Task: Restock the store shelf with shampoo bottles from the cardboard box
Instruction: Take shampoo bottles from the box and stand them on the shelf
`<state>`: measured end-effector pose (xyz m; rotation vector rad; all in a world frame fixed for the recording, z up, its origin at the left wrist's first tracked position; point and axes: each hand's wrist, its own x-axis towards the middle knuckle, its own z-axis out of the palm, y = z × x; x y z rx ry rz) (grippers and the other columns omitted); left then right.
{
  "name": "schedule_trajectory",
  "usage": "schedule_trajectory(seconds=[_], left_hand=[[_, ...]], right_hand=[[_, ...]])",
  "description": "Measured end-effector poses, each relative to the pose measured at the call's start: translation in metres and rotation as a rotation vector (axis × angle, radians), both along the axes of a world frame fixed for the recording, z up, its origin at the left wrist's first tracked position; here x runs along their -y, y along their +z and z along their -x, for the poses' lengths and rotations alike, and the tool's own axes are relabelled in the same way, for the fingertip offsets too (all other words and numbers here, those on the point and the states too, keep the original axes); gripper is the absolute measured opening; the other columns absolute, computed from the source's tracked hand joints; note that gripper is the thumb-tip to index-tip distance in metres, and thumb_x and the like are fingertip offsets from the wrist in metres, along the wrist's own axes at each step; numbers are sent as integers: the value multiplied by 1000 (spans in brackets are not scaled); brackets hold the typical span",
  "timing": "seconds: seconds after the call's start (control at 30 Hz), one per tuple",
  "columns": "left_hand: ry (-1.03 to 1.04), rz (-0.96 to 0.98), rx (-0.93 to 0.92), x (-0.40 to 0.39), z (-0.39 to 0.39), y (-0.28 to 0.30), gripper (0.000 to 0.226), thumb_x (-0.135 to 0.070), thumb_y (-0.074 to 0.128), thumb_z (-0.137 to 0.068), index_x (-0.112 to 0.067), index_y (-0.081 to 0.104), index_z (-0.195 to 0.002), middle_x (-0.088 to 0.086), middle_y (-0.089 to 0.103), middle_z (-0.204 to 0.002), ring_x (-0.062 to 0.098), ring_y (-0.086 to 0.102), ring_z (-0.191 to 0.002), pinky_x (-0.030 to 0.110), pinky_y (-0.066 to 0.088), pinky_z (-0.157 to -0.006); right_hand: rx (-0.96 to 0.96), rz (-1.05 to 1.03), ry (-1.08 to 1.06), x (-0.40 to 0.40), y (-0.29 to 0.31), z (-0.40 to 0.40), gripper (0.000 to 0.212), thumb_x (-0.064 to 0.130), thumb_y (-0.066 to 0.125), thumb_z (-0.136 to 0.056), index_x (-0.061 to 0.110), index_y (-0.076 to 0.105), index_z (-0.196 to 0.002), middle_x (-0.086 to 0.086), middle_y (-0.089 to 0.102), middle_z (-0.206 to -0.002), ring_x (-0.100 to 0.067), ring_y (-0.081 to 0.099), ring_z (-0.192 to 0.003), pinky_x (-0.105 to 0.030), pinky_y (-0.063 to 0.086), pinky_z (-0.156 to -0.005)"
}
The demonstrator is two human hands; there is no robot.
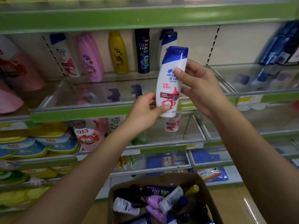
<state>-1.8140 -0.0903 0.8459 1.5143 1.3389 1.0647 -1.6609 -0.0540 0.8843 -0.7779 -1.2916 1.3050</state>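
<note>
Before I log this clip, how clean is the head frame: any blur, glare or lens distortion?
Head view: the held shampoo bottle and both hands, left and right, are fairly sharp; the blue packs at upper right are smeared; the shelf edges bow from the wide-angle lens; the clear shelf fronts show pale reflections; the cardboard box is dim but readable.

Both your arms are raised and stretched forward, bare from the forearm up, converging toward the middle of the view. Your left hand (145, 109) sits lower, palm turned inward, thumb pressed across the front of the bottle's (169, 81) lower end with the fingers curled behind it. Your right hand (200, 88) is higher and to the right, thumb laid on the front of the bottle near its upper half, fingers wrapped round the far side. Your right wrist is bent slightly inward.
</note>
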Motion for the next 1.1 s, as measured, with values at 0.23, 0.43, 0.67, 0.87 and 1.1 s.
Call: schedule_trajectory(seconds=[0.23,0.43,0.67,0.87,1.1], left_hand=[[77,-14,-92,-56,-14,4,38,-19,70,-84,-13,59,-119,1,68,-114,13,64,-102,34,50,-93],[119,-51,-177,-95,-21,0,36,-20,71,-82,-16,61,-116,0,68,-112,13,62,-104,37,48,-96],[155,-15,-196,-125,-29,-17,30,-18,77,-77,-17,62,-103,0,70,-100,14,66,-94,40,52,-92],[202,1,-222,-144,-33,-20,36,-18,75,-78,-16,62,-112,0,70,-107,14,65,-98,37,50,-94],[233,-23,-247,-162,-36,-22,42,-16,73,-80,-16,57,-119,2,68,-113,17,63,-102,36,49,-95]], right_hand=[[22,-63,26,-56,-2,-12,35,4,56,-94,-1,54,-128,-15,65,-119,-19,67,-99,-34,55,-81],[82,-133,58,-98,-10,-18,33,7,60,-92,6,57,-126,-12,68,-115,-26,66,-104,-40,55,-86],[85,-157,86,-123,-28,-21,31,2,58,-92,11,58,-122,-4,72,-107,-19,69,-98,-33,55,-81],[109,-192,62,-138,-33,-21,32,7,58,-93,17,55,-124,4,70,-108,-13,69,-100,-28,56,-79],[145,-234,2,-161,-38,-18,39,10,60,-93,10,53,-132,-7,68,-116,-18,67,-105,-33,57,-81]])
